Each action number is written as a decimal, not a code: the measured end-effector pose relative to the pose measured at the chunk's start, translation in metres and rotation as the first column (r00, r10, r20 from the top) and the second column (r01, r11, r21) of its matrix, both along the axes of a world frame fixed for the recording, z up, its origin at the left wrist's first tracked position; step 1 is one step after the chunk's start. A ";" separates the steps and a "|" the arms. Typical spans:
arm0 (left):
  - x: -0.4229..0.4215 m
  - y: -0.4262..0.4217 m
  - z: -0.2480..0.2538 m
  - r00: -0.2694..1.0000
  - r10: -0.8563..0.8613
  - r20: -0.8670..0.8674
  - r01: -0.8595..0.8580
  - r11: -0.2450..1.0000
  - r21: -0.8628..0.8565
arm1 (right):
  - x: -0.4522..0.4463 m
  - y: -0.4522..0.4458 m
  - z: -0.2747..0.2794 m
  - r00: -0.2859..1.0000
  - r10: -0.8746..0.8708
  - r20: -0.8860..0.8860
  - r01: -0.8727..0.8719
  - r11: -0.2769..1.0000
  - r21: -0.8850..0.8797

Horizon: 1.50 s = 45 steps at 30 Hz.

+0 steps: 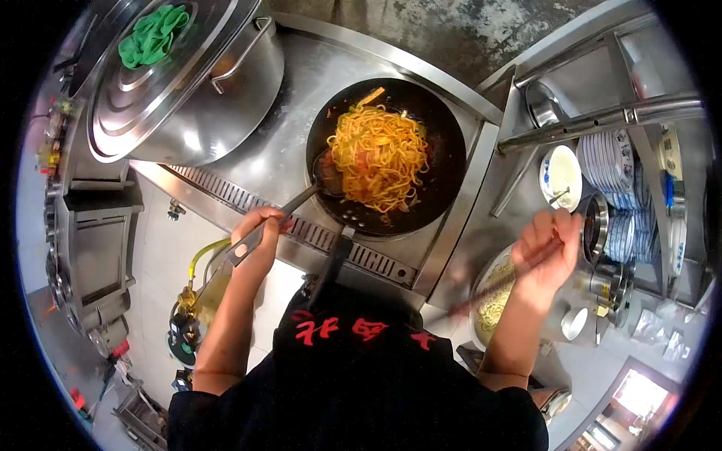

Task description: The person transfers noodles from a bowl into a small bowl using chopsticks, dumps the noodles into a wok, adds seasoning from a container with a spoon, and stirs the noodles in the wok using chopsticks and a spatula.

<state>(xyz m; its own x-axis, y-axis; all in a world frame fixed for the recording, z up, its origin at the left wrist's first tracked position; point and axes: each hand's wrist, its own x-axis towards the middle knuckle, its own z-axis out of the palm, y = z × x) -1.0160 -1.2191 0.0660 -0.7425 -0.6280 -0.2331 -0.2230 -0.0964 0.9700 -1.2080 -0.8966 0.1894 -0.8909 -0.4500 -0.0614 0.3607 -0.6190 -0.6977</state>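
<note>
A black wok stands on the steel stove, with a heap of sauced noodles in it. My left hand is closed round the handle of a ladle, whose bowl rests in the wok at the left edge of the noodles. To the right of the wok, over the side counter, my right hand is raised with its fingers closed round long thin sticks, blurred by motion, that look like chopsticks. Below and left of that hand sits a bowl of pale noodles. The wok's handle points towards my body.
A large lidded steel pot with a green cloth on its lid stands left of the wok. At the right are a white bowl, stacked plates and a metal rack. A yellow hose runs below the stove.
</note>
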 end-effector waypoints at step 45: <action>-0.023 0.002 0.016 0.996 -0.087 -0.028 0.082 0.983 -0.161 | -0.039 -0.030 -0.082 0.774 0.184 -0.606 0.521 0.358 0.775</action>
